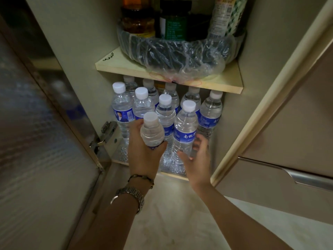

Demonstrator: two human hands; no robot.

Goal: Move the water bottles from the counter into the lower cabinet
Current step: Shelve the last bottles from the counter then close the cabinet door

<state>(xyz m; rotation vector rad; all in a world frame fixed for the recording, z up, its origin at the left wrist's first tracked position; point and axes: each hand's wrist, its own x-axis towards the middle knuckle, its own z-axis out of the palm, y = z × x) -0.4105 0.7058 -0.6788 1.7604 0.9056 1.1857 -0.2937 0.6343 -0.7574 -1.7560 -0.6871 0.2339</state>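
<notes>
The cabinet floor (167, 167), lined with silvery foil, carries upright water bottles (122, 109) in rows toward 12 o'clock. Above, a shelf (126, 69) bears a plastic-wrapped basket (173, 51).

Single head-worn wide-angle view, looking forward and steeply down, close to open cream-walled lower cabinet (77, 51), pale wooden shelf (162, 76) at frame centre, both forearms entering from bottom edge

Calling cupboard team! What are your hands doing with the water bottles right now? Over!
Left hand grips one bottle at the cabinet mouth. Right hand open, by the front bottle. Lower shelf crowded, little room up front.
</notes>
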